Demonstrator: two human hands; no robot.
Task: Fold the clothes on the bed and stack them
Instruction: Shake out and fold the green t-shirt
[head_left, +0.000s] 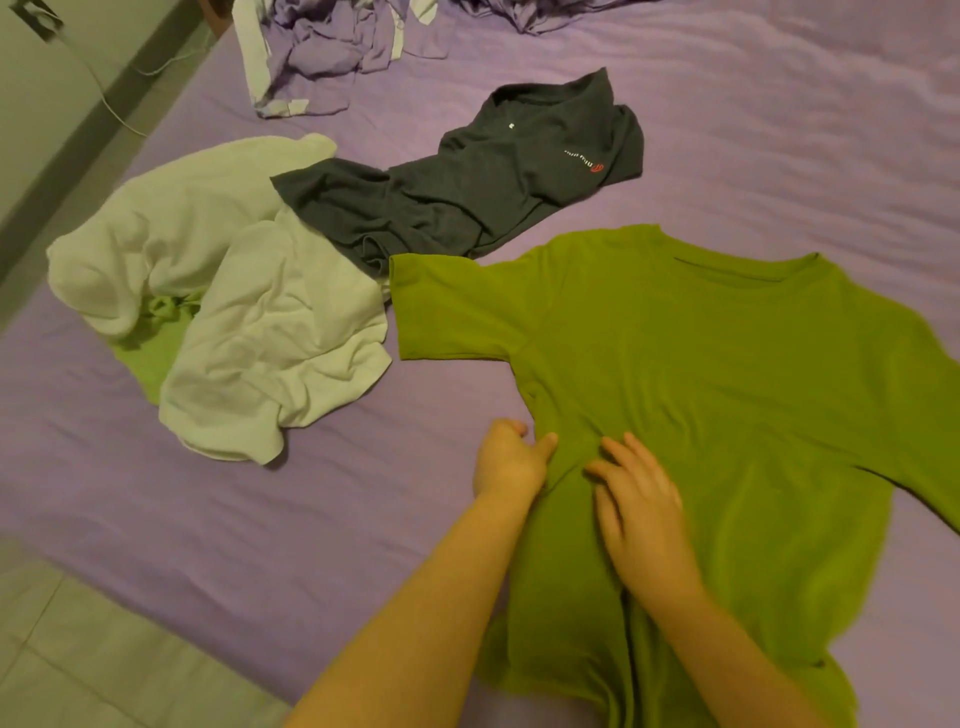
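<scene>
Head view: green T-shirt laid flat for folding.

Spread face down near the bed's (779, 104) near edge, toward its right side: green T-shirt (727, 389), sleeves out, likely flattened to ease a first fold. Pinched at the shirt's left side seam by the left hand (506, 460), thumb and curled fingers gathering cloth, probably to tug out a crease. Pressed on the fabric just beside it, the right hand (641, 512), fingers straight, holding nothing. Heaped unfolded toward the left edge: white garment (234, 306); dark shirt (467, 192) further in. Crumpled at the far edge: purple cloth (322, 47).
</scene>
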